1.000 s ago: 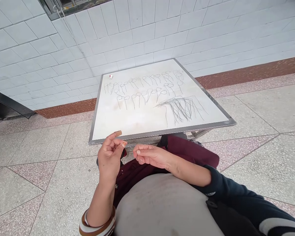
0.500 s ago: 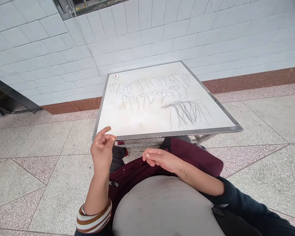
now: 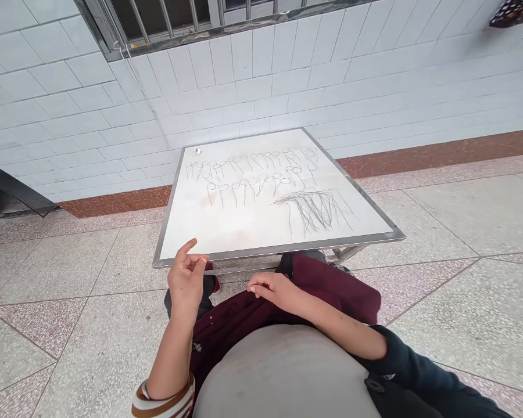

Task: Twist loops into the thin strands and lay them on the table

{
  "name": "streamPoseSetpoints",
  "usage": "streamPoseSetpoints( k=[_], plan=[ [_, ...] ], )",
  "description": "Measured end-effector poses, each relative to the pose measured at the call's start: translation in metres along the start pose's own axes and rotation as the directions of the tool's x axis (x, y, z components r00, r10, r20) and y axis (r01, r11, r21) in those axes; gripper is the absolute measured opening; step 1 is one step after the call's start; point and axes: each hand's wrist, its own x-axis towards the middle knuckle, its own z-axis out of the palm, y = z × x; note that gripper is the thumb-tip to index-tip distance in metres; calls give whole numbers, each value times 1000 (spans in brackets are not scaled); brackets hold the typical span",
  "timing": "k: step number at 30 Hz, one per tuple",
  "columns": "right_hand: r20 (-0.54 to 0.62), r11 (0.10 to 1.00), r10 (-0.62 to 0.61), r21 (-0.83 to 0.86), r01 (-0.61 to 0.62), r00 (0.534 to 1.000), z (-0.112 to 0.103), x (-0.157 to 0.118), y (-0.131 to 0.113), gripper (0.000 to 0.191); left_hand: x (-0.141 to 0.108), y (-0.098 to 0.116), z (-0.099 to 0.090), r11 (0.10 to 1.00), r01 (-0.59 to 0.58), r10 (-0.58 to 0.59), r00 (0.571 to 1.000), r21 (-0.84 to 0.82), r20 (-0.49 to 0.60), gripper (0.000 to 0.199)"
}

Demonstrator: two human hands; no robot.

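Note:
My left hand is in front of the table's near left corner, thumb and forefinger pinched on a thin wire. Its little finger sticks up. To the right and slightly lower, my right hand is closed in a pinch over my lap, at the wire's other end. The strand is too faint to follow all the way between the hands. On the white table lie rows of looped wires with straight tails. A loose heap of dark straight wires lies at the near right.
A small red-and-white object sits in the far left corner of the table. The table's metal edge is just beyond my knees. Behind it rises a white tiled wall with a barred window.
The view has tilted up, so more of the window shows and the table appears lower and further left. My right hand has come slightly closer to my left, and less wire shows between them.

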Motion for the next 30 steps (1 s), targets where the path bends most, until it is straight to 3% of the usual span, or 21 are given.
streamPoseSetpoints(
  k=[7,11,13,16,21,25,30],
  plan=[
    [-123,974,-79,-221,50,989,-2,5,18,18,9,-14,14,995,-39,27,992,97,123,58],
    [-260,961,66,-243,-131,963,-23,9,36,20,16,-14,8,960,-196,193,981,202,33,63],
    [-347,934,149,-259,-247,926,-40,12,47,21,15,-20,4,965,-171,172,985,200,9,56],
    [-449,881,235,-277,-384,862,-67,17,64,22,4,-46,5,995,-17,7,995,100,102,48],
    [-555,768,328,-315,-558,765,-99,23,82,22,-22,-113,11,985,125,-155,941,115,301,50],
    [-584,712,349,-343,-613,733,-115,31,88,22,-24,-148,-1,971,152,-199,941,182,272,56],
    [-616,670,344,-369,-645,709,-129,42,90,22,-23,-171,-12,960,166,-219,946,224,239,60]
  ],
)
